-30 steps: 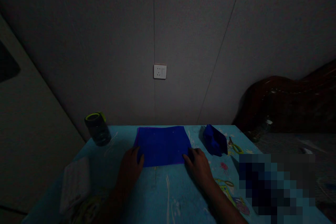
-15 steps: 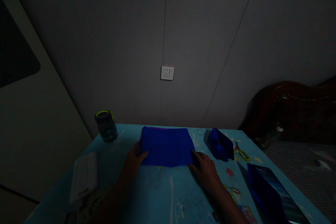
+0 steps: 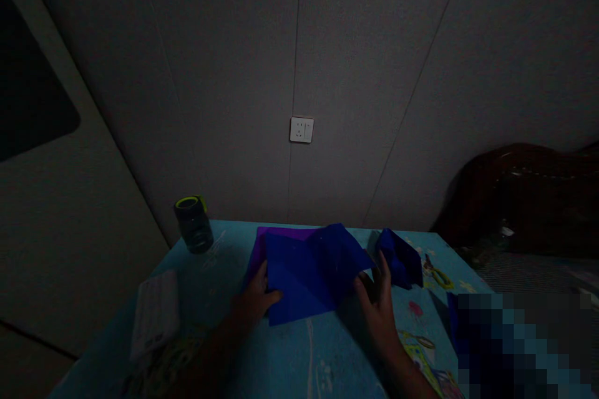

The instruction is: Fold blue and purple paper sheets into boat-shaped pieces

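Note:
A blue sheet of paper with a purple underside lies on the light blue table, partly opened with creases and one flap raised. My left hand rests flat on the sheet's left part, fingers stretched out. My right hand is at the sheet's right edge, its fingers at the lifted flap. A folded blue paper piece stands just to the right of that hand.
A dark jar with a yellow-green rim stands at the table's back left. A white folded cloth or packet lies at the left. Scissors lie at the right. A wall with a white socket rises behind the table. A dark bed headboard is at the right.
The flat folded blue sheet has been opened: its right side is lifted and the purple underside shows at the back. My right hand moved up and right with the flap.

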Available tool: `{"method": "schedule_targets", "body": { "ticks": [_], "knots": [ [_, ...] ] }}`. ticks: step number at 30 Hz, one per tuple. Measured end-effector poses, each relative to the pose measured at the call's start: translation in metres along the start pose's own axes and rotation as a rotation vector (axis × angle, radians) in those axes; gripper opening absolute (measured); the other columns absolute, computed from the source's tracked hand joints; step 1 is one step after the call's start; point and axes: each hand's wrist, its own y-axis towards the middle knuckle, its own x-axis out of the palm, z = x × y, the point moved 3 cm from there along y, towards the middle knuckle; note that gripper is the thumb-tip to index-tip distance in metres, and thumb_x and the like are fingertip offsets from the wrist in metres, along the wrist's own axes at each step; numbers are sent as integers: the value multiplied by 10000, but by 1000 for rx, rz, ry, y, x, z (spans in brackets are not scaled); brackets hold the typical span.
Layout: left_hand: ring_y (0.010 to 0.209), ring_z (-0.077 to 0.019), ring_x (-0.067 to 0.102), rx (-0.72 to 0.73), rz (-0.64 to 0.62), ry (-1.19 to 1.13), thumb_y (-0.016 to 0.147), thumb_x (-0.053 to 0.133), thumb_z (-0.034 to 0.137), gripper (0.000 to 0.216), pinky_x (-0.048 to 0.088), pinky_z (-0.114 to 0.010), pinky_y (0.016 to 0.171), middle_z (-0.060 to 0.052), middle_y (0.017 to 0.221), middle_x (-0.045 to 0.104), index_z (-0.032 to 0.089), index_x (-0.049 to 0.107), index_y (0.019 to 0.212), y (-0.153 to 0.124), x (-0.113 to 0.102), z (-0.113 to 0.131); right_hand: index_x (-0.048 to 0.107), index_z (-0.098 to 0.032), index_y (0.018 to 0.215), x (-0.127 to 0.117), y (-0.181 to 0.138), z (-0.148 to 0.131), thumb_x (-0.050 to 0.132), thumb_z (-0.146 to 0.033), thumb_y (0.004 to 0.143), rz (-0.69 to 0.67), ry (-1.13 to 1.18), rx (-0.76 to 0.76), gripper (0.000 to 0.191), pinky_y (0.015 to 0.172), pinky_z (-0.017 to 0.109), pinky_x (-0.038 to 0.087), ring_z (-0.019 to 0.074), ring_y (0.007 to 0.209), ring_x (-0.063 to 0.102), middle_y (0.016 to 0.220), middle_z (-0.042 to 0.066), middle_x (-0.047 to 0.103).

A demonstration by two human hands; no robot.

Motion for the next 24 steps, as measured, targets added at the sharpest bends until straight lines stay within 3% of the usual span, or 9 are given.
{"method": "schedule_targets", "body": {
  "ticks": [3, 5, 9, 12, 17, 20, 24],
  "knots": [
    [917, -260, 716, -59, -69, 34, 592, 672, 137, 856, 554, -342, 770, -64, 1020, 747, 208, 382, 1394, -5, 6, -2, -23, -323, 1550, 10, -11, 4, 453, -530, 959, -217, -33, -152, 787, 1090, 498, 394, 286, 1392, 398, 1589, 117, 281],
    [962, -271, 706, -79, -79, 69, 618, 672, 170, 813, 552, -346, 786, -75, 1078, 741, 216, 413, 1387, -8, 10, -1, 88, -297, 1557, 17, -17, 7, 433, -483, 982, -452, -177, -248, 697, 1135, 504, 334, 278, 1420, 354, 1579, 116, 315],
    [1196, -283, 606, -24, 122, 177, 752, 641, 412, 516, 512, -343, 924, -76, 1254, 681, 244, 572, 1235, -10, 11, 6, 354, -281, 1498, 34, -30, -1, 474, -420, 984, -907, -511, -375, 546, 1176, 535, 238, 279, 1429, 337, 1536, 99, 407],
    [1203, -285, 604, 4, 264, 239, 794, 562, 583, 498, 503, -358, 944, -90, 1309, 645, 249, 601, 1161, -8, 7, 7, 464, -273, 1438, 43, -33, -14, 505, -437, 969, -1029, -632, -410, 497, 1166, 579, 221, 296, 1413, 365, 1509, 103, 447],
    [900, -297, 726, 26, 145, 184, 690, 702, 570, 732, 563, -403, 793, -126, 1001, 754, 178, 466, 1262, -7, 11, 3, 630, -266, 1276, 43, -31, -13, 538, -351, 961, -901, -601, -445, 339, 1134, 535, 322, 277, 1328, 486, 1378, 97, 596],
    [884, -306, 730, 36, 129, 71, 671, 743, 523, 795, 569, -421, 777, -127, 999, 754, 177, 407, 1303, -8, 14, 6, 609, -269, 1303, 34, -22, -2, 529, -331, 959, -643, -522, -410, 359, 1099, 493, 387, 272, 1308, 498, 1402, 110, 562],
    [1022, -317, 699, 25, 197, -14, 630, 791, 502, 869, 553, -426, 859, -131, 1105, 736, 195, 402, 1344, -9, 13, 7, 523, -236, 1374, 22, -6, 11, 592, -426, 907, -247, -313, -187, 509, 1100, 501, 383, 284, 1295, 501, 1398, 132, 539]
  ]
}}
